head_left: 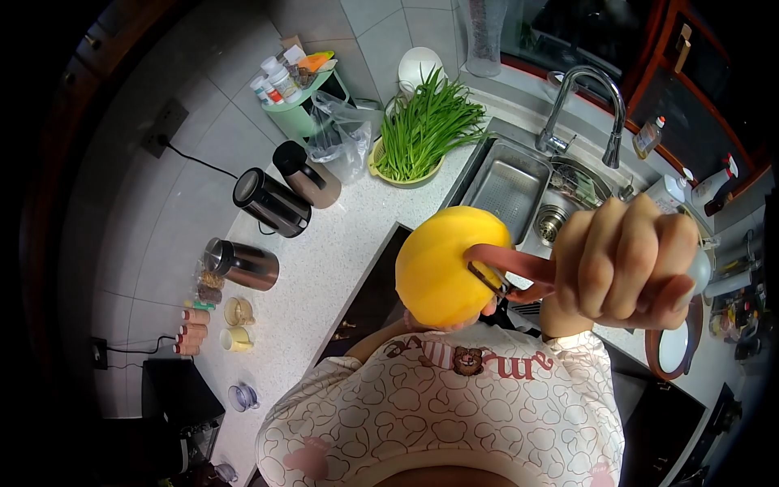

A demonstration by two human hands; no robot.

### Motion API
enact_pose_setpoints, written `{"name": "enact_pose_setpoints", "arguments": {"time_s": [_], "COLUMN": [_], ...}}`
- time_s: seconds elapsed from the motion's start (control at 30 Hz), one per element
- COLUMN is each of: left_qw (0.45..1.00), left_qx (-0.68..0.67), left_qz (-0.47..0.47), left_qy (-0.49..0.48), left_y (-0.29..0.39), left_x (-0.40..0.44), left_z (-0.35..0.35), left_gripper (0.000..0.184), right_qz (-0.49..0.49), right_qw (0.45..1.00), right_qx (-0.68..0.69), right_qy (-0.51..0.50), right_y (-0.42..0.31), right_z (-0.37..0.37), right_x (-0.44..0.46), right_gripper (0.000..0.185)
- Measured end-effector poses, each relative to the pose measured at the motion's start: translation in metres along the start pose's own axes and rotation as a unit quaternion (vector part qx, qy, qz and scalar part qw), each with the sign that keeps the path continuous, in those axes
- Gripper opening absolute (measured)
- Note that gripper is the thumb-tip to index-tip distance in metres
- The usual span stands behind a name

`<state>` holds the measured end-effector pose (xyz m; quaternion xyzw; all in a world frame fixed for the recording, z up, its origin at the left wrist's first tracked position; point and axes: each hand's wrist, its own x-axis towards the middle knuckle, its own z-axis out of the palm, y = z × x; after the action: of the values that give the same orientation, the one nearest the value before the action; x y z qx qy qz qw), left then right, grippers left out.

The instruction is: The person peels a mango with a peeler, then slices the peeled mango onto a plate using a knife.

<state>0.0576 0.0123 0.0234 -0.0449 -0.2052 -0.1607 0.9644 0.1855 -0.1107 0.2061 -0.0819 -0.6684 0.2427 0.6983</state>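
Note:
A big, rounded yellow fruit (442, 264), which looks like a peeled mango, is held up in front of my chest. Its surface is smooth with faint flat facets. My left hand (440, 323) supports it from below; most of that hand is hidden behind the fruit, with a few fingertips showing at its lower edge. In my right hand (625, 260) is a peeler (515, 264) with a pinkish-red frame, the fingers wrapped round its handle. The peeler's metal blade lies against or very near the fruit's right side; exact contact cannot be made out.
Behind the fruit is a sink (507, 183) with a metal tray and a curved faucet (588, 77). A basket of green stalks (426, 126) stands left of it. Along the left counter are kettles (272, 203), a flask (243, 264) and cups (237, 339). A pan (673, 349) sits right.

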Motion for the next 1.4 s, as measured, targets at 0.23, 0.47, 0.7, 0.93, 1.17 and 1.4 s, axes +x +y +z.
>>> {"name": "enact_pose_setpoints", "arguments": {"time_s": [0.23,0.47,0.7,0.93,1.17,1.4], "left_qw": [1.000,1.000,1.000,1.000,0.999,0.999], "left_qx": [0.003,0.002,0.003,0.006,0.012,0.014], "left_qz": [0.005,0.009,0.018,0.024,0.029,0.028], "left_qy": [0.008,0.009,0.010,0.017,0.028,0.032], "left_y": [-0.003,-0.002,0.000,-0.004,-0.005,-0.003], "left_x": [-0.004,-0.005,-0.004,-0.010,-0.015,-0.016], "left_z": [0.002,0.000,-0.002,-0.001,0.002,0.003], "left_gripper": [0.059,0.059,0.058,0.057,0.056,0.055], "right_qz": [-0.066,-0.203,0.072,0.171,0.173,0.168], "right_qw": [0.991,0.967,0.836,0.781,0.781,0.750], "right_qx": [0.116,0.093,-0.536,-0.573,-0.566,-0.609], "right_qy": [-0.010,0.125,0.091,0.183,0.201,0.196], "right_y": [-0.004,-0.010,-0.018,0.000,0.004,0.006], "right_z": [-0.004,0.001,0.035,0.062,0.069,0.074], "right_x": [-0.007,-0.012,-0.025,-0.040,-0.043,-0.041], "right_gripper": [0.030,0.028,0.036,0.036,0.027,0.024]}}
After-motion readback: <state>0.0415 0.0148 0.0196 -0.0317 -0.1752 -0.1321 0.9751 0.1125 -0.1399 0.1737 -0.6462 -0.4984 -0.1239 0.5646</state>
